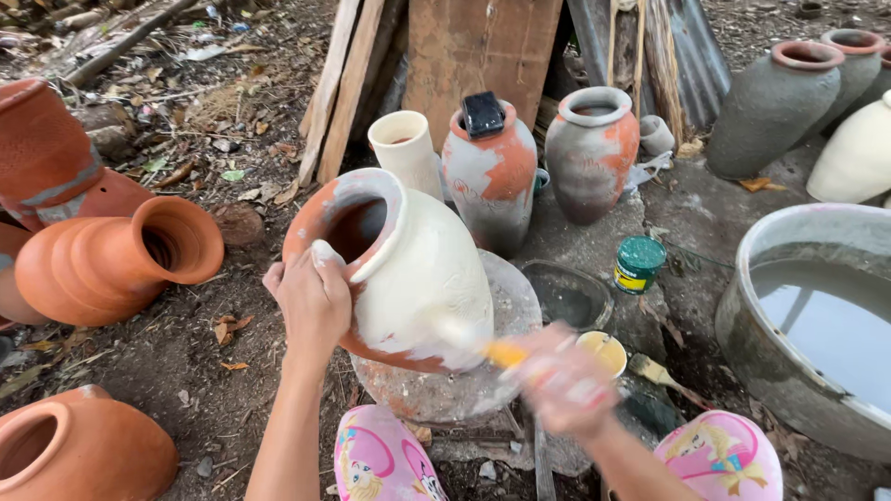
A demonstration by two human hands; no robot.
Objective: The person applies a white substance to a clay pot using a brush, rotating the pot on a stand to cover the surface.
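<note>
The pot (408, 269) lies tilted on a round stone slab (506, 320), mouth up and to the left, its long axis running from that mouth down to the right toward the base. The left hand (314, 299) has its grip clamped on the rim, thumb over the lip. The right hand (566, 380), blurred, is closed round a brush (483, 345) whose bristles touch the lower wall of the pot near the still-bare orange base. So the brush meets the base end, the steadying hand the mouth end. A yellow paint cup (603, 351) sits just beside the right hand.
</note>
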